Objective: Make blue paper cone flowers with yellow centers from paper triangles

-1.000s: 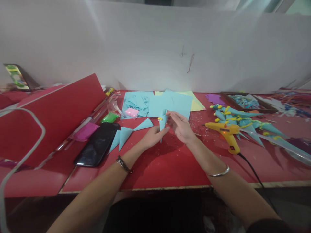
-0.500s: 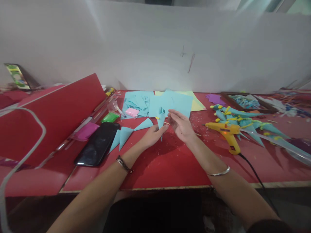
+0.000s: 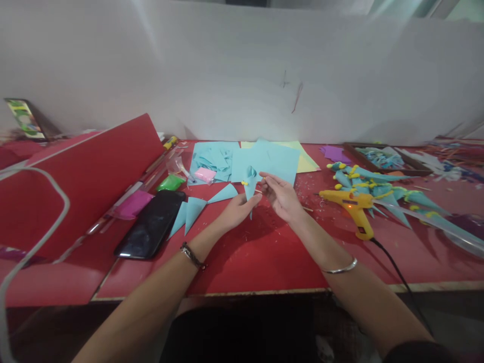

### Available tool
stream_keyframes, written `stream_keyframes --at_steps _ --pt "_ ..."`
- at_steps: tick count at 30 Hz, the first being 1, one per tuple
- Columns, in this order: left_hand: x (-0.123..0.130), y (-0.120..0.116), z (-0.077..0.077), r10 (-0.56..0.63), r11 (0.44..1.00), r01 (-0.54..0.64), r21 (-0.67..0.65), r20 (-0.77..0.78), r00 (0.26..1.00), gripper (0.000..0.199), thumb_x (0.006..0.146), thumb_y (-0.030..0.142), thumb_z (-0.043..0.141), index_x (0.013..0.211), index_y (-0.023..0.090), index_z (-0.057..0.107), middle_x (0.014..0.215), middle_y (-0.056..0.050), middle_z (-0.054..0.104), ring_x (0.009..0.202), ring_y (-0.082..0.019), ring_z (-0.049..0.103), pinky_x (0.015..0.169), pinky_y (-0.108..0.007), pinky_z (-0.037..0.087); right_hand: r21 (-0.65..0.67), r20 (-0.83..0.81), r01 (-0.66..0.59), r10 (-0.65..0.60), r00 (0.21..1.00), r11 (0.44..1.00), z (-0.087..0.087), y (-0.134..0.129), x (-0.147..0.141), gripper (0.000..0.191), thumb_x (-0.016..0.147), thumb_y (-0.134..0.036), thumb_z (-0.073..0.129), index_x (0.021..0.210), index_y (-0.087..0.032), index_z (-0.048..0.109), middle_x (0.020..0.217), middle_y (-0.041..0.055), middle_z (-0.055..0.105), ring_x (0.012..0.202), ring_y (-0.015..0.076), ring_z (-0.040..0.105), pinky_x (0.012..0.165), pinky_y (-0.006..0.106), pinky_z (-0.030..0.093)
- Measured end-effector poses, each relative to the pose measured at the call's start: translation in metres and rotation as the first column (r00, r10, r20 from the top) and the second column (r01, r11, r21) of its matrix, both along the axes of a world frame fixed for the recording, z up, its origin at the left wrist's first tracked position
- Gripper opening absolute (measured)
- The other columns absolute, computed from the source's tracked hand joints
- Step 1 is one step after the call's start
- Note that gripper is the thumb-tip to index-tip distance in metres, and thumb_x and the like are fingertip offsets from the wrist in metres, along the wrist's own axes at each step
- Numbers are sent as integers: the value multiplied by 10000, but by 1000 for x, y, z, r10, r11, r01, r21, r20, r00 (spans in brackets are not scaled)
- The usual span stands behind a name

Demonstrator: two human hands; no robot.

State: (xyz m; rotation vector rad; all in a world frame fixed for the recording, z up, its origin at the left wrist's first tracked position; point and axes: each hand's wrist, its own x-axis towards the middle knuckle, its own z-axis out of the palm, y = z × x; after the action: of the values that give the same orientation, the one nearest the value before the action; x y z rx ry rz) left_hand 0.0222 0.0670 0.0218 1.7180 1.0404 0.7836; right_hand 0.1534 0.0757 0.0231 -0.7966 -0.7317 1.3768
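Observation:
My left hand [image 3: 238,210] is closed around the lower part of a light-blue paper cone [image 3: 250,187], its pointed end downward. Small yellow balls [image 3: 244,183] sit on the cone's left side. A thin pale stick shows by the left fingertips. Just right of the cone, my right hand [image 3: 280,195] has its thumb and fingertips brought together; anything between them is too small to make out. Several flat blue paper cones [image 3: 195,209] lie left of my left hand. Blue paper sheets [image 3: 270,161] lie behind the cone.
At right are a yellow glue gun [image 3: 350,201] with its light on and a pile of blue cones with yellow trim [image 3: 381,189]. A black phone [image 3: 151,224], a green packet [image 3: 171,183], a pink packet [image 3: 133,204] and a red board [image 3: 94,186] stand at left.
My right fingertips have drawn slightly closer to the paper cone and together. The left hand holds the cone almost still.

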Motion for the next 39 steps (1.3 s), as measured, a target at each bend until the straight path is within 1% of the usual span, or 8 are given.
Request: stream_keyframes --at_steps 7,13,17,20,25,29,34,39 --pt "0 -1 1 34 999 -34 -7 -8 999 333 729 469 418 595 167 455 569 32 410 579 -111 384 593 -237 334 -29 37 -37 38 999 999 -2 0 -2 159 558 -219 708 700 -172 654 585 -37 620 575 61 555 626 205 457" --pt "0 -1 0 19 1000 -19 -16 -11 1000 345 749 473 415 662 153 511 587 29 450 582 -111 406 585 -229 346 -10 17 5 -4 1000 1000 -3 -1 -1 172 590 -319 693 622 -176 604 560 -49 589 537 52 528 573 191 428" --pt "0 -1 1 -5 1000 5 -5 -2 1000 352 756 471 408 659 150 512 576 38 424 563 -101 379 570 -226 338 8 -14 -29 29 999 1000 -3 -1 1 192 605 -332 677 590 -172 573 545 -57 561 529 47 504 534 178 398" --pt "0 -2 2 -13 1000 13 -5 0 1000 339 764 454 405 664 149 512 584 36 425 563 -98 377 568 -223 338 17 2 -36 36 999 999 -4 0 2 196 613 -335 667 586 -170 565 538 -59 547 505 43 479 523 181 385" --pt "-1 -1 0 -3 1000 3 -14 -20 1000 328 762 456 406 669 155 496 586 35 434 569 -103 392 560 -220 341 4 14 -19 19 1000 1000 -5 2 1 130 602 -274 663 666 -188 588 551 -64 567 520 50 503 546 187 399" --pt "-1 0 0 3 1000 -3 -8 -25 1000 326 755 458 412 645 157 474 570 37 414 561 -101 382 555 -221 340 -38 -2 -28 28 1000 999 -6 3 3 95 638 -191 602 731 -184 622 567 -52 592 547 50 537 579 179 431" --pt "0 -2 3 5 1000 -5 -4 -2 1000 309 754 435 417 636 158 486 565 37 400 559 -99 370 571 -222 347 -141 0 -63 64 998 988 -10 5 6 103 676 -125 552 705 -173 639 590 -24 622 580 62 576 625 185 468" --pt "0 -2 2 3 1000 -3 6 -6 1000 311 754 433 414 605 163 451 560 42 381 541 -91 351 551 -218 335 -112 -3 -65 65 998 992 -10 4 3 73 667 -127 594 682 -178 644 596 -24 636 582 65 586 625 178 480"
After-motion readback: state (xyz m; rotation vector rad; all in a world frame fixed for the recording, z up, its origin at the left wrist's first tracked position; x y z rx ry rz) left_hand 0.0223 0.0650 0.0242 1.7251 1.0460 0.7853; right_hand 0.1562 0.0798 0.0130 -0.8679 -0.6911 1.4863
